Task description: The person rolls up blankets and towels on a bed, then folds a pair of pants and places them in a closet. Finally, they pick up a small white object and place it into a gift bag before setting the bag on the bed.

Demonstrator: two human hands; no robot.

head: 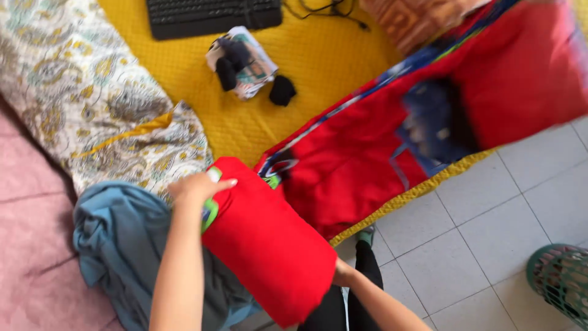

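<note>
Left hand (197, 187) grip closed on folded red garment (266, 245), right hand (343, 274) grip hidden beneath, green basket (560, 282) contents unclear

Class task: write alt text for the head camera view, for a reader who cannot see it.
Two bare hands hold a folded red garment: the left hand grips its top edge, the right hand is mostly hidden beneath. Around it lie a blue-grey garment, a red printed cloth, a yellow quilt and a black keyboard.
</note>
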